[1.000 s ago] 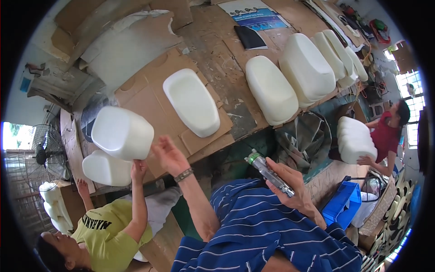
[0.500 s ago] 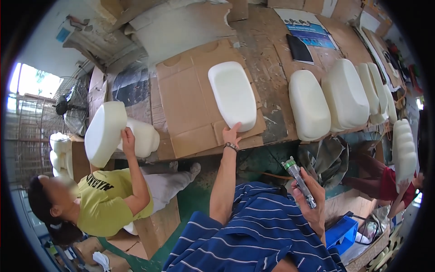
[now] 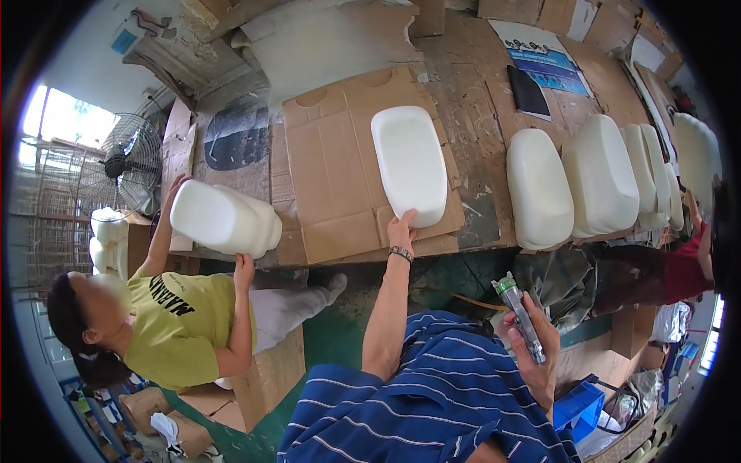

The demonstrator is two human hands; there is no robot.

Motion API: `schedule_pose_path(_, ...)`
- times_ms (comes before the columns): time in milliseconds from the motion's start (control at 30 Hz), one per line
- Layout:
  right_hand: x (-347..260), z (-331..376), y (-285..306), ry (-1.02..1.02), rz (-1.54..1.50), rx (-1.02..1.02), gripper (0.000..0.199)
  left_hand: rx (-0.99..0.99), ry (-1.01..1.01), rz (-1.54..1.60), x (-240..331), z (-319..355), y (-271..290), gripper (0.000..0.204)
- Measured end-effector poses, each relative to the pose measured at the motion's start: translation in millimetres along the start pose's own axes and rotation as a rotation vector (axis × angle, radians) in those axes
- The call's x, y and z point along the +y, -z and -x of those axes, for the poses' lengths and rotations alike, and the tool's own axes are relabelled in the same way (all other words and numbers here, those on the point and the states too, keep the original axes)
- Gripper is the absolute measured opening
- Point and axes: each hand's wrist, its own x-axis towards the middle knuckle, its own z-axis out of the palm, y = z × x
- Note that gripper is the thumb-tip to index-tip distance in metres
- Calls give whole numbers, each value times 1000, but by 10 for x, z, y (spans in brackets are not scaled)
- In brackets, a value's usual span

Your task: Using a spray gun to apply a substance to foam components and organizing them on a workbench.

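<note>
On a flat cardboard sheet (image 3: 332,170) lies a white moulded foam pad (image 3: 411,158), long and rounded, with a shallow hollow in its top. My left hand (image 3: 400,231) grips the pad's near end, a finger resting on the edge and the other fingers partly hidden. Lower right, my right hand (image 3: 536,343) is closed around a slim grey, partly see-through cylindrical tool (image 3: 525,324) with a green collar and a small metal tip. The tool points up and away from me, apart from the pad; its exact kind is unclear.
Several white foam pieces (image 3: 540,189) stand along the bench at right. At left, a co-worker (image 3: 185,324) in yellow-green handles stacked foam pieces (image 3: 220,220) beside a fan (image 3: 116,163). Another person in red (image 3: 687,258) is at far right. A blue crate (image 3: 579,410) sits lower right.
The view has shifted slightly. The left co-worker has lowered the upper foam piece onto the stack. The person in red has moved closer to the bench with a foam piece. My hands keep their holds.
</note>
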Motion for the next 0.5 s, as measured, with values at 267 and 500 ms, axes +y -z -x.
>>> schedule_pose_path(267, -14, 17, -2, -23, 41, 2, 54, -148, -76, 169, -188, 23, 123, 40)
schedule_pose_path(500, -55, 65, -43, -80, 30, 73, 56, -208, -230, 145, -441, -51, 209, 43)
